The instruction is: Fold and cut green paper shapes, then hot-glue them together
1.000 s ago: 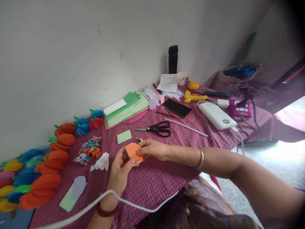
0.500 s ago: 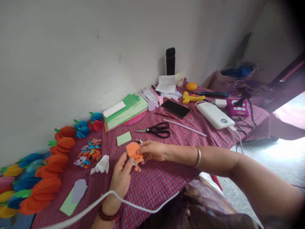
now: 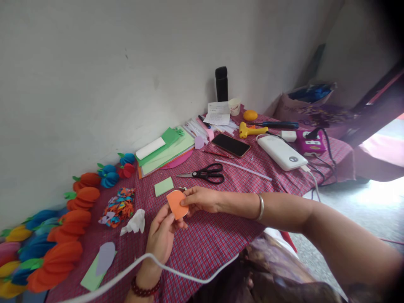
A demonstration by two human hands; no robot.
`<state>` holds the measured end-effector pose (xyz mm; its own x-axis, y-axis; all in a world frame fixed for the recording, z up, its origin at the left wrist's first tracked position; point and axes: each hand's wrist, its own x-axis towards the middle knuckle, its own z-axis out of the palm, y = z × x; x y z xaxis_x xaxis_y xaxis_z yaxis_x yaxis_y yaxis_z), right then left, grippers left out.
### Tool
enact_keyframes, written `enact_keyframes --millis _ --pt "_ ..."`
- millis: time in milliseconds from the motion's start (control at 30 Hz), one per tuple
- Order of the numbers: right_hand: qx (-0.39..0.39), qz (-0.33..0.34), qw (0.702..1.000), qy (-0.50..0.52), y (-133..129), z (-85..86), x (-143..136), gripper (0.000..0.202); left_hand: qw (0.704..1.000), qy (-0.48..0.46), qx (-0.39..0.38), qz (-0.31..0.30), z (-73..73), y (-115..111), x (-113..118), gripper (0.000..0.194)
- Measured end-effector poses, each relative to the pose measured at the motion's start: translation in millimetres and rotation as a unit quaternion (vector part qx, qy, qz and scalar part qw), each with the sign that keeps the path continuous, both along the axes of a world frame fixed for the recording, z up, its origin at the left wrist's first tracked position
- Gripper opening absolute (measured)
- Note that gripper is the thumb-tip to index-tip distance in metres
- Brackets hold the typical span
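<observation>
Both of my hands grip one small piece of orange paper (image 3: pixel 177 204) with a rounded edge, held above the checked tablecloth. My left hand (image 3: pixel 161 235) pinches its lower left edge, and my right hand (image 3: pixel 202 199) pinches the right side with the thumb on top. Just beyond the hands lie black-handled scissors (image 3: pixel 205 173) and a small light green paper pad (image 3: pixel 164 186). Nearer on the left, a lilac rounded paper shape (image 3: pixel 106 256) rests on a light green strip (image 3: pixel 93 273).
Paper pumpkins (image 3: pixel 71 225) line the left side, beside paper scraps (image 3: pixel 118 207) and a crumpled tissue (image 3: pixel 135 222). Green sheets (image 3: pixel 170 151), a phone (image 3: pixel 231 145), a yellow glue gun (image 3: pixel 251 130) and a white power bank (image 3: pixel 280 151) lie farther back. A white cable (image 3: pixel 176 271) crosses in front.
The orange paper now lies flatter between my hands, and my left thumb has moved off its face down to the lower edge. The view has shifted slightly.
</observation>
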<state>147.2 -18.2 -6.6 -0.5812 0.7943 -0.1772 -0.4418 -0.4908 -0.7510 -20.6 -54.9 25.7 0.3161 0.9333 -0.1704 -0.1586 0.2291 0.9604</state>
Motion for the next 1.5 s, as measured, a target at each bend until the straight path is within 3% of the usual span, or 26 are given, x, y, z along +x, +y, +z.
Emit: enact_keyframes --millis 367,600,800,1133,1233,1333,1433,1500 --pt "-0.026 0.015 0.999 0.020 -1 3.6 2 0.012 1.000 0.003 0.016 -0.016 0.2 1 -1 0.021" --pt "0.077 -0.058 0.987 -0.130 -5 7.5 -4 0.008 0.997 0.064 0.043 -0.014 -11.5 3 -5 0.032" --pt "0.143 -0.059 0.972 -0.177 -6 6.5 -6 0.006 0.989 0.135 0.059 0.006 -22.8 11 -10 0.022" --pt "0.191 -0.057 0.958 -0.206 -6 3.2 -7 0.007 0.993 0.100 0.009 0.055 -15.4 9 -4 0.018" --pt "0.243 -0.131 0.930 -0.244 -8 7.5 -4 0.030 0.994 0.083 -0.011 0.067 -13.6 9 -3 0.017" --pt "0.363 -0.185 0.869 -0.281 -15 16.6 2 0.048 0.994 0.070 -0.035 0.079 -13.1 11 -4 0.015" --pt "0.487 -0.166 0.796 -0.319 -22 23.8 5 0.057 0.994 0.054 -0.043 0.087 -14.3 12 -5 0.013" --pt "0.527 -0.146 0.766 -0.338 -25 25.4 4 0.059 0.994 0.044 -0.042 0.088 -15.4 12 -5 0.015"
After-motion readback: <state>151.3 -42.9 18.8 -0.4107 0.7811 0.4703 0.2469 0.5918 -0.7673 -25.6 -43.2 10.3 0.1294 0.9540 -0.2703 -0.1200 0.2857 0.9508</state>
